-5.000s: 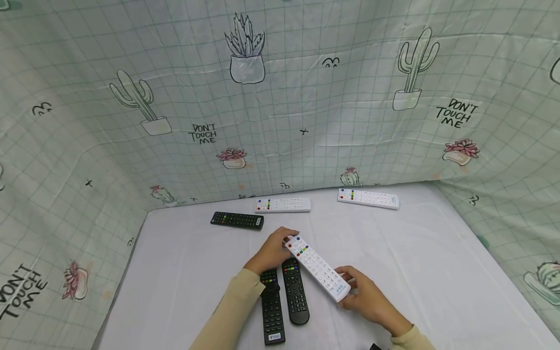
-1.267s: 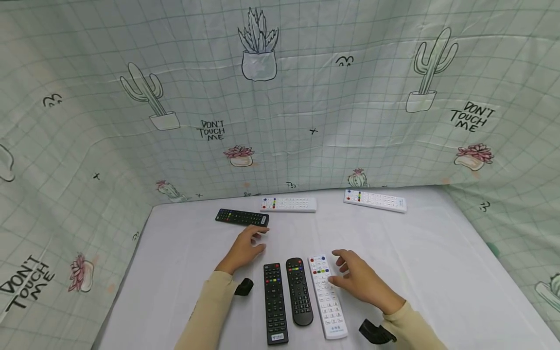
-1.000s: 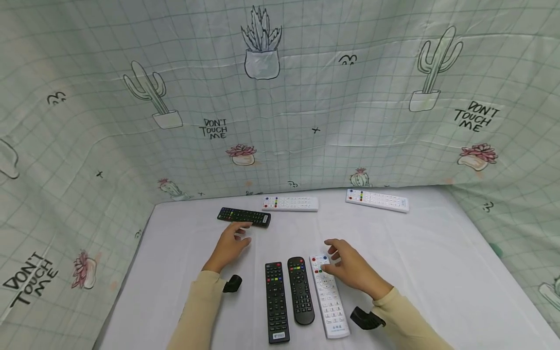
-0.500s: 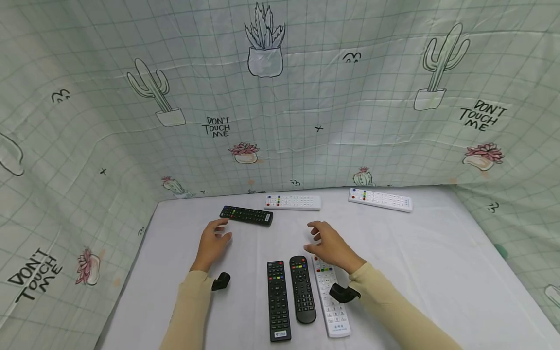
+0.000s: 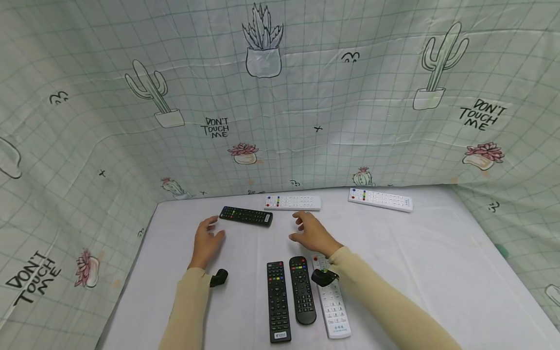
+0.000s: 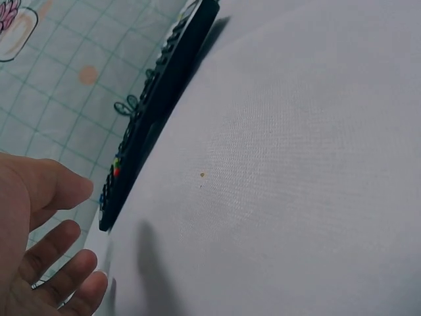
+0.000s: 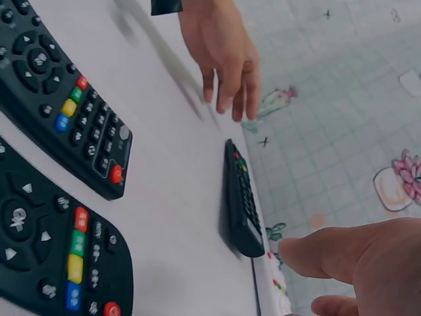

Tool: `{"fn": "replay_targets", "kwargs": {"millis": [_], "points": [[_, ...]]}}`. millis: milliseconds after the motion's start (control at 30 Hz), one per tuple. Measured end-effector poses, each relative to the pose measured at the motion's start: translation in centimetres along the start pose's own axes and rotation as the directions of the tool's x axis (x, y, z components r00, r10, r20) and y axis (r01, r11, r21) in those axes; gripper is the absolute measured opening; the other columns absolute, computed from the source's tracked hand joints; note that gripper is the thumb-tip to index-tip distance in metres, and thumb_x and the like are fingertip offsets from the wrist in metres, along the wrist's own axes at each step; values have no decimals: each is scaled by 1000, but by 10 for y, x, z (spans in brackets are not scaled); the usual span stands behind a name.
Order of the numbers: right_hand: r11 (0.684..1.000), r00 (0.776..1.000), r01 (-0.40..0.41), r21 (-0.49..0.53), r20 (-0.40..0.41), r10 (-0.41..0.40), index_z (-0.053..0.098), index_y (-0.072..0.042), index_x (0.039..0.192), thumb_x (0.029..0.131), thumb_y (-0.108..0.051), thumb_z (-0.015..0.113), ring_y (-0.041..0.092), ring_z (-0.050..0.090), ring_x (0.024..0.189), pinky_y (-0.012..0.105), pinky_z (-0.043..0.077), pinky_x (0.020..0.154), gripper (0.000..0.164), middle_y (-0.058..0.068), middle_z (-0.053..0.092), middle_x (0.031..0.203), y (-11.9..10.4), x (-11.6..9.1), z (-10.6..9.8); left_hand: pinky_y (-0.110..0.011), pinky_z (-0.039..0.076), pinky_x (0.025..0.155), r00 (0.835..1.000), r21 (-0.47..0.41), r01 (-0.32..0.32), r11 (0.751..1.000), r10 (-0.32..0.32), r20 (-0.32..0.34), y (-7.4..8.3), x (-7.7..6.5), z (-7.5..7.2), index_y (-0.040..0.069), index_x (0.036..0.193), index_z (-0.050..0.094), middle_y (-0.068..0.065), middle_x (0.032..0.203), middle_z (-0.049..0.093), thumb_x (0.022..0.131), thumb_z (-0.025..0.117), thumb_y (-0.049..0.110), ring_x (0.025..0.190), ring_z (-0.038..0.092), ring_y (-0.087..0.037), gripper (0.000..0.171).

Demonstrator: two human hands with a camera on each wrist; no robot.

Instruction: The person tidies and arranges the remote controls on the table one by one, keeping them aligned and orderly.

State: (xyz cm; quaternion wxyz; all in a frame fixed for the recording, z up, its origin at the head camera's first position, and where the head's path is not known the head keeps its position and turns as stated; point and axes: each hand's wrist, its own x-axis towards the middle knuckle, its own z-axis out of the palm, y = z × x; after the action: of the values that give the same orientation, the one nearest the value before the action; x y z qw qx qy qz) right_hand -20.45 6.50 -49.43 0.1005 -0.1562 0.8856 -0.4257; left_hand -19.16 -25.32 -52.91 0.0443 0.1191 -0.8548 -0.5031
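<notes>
In the head view my left hand (image 5: 207,243) is held loosely beside the left end of a black remote control (image 5: 246,216), fingers relaxed around nothing. A gap separates thumb and remote in the left wrist view, where the remote (image 6: 154,115) lies flat. My right hand (image 5: 316,235) hovers with thumb and fingers spread, to the right of that remote and just below a white remote control (image 5: 292,203). Three remotes lie side by side nearer me: a long black one (image 5: 278,302), a rounded black one (image 5: 302,290) and a white one (image 5: 334,311), partly covered by my right wrist camera.
Another white remote control (image 5: 380,200) lies at the back right, slightly slanted. All of them rest on a white tabletop (image 5: 428,272). A grid-patterned curtain (image 5: 297,97) with cactus drawings rises behind the table and along both sides.
The white remote, earlier held by both hands, now lies beside the two black ones. My left hand has moved left; my right hand has moved away and leftward toward the back remotes.
</notes>
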Motion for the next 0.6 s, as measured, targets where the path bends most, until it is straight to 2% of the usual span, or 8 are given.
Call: {"fn": "replay_targets", "kwargs": {"millis": [267,600], "points": [[998,998,-61,36,28,60,52,10,144,93,-6,78,39,64,118,50,56,99,60,25,61,129,-3,21,13,-54,37,122,999,10,34,999,-34,4,3,8,1,-6,154,43,-27,157,41,99,59,-1,144,41,-43,58],[998,998,-53,43,26,52,50,13,144,91,-4,79,37,65,111,50,56,98,63,28,61,127,-5,34,26,-53,36,124,998,21,54,998,-55,9,1,17,4,-4,158,40,-26,161,38,101,60,2,148,38,-43,61]]}}
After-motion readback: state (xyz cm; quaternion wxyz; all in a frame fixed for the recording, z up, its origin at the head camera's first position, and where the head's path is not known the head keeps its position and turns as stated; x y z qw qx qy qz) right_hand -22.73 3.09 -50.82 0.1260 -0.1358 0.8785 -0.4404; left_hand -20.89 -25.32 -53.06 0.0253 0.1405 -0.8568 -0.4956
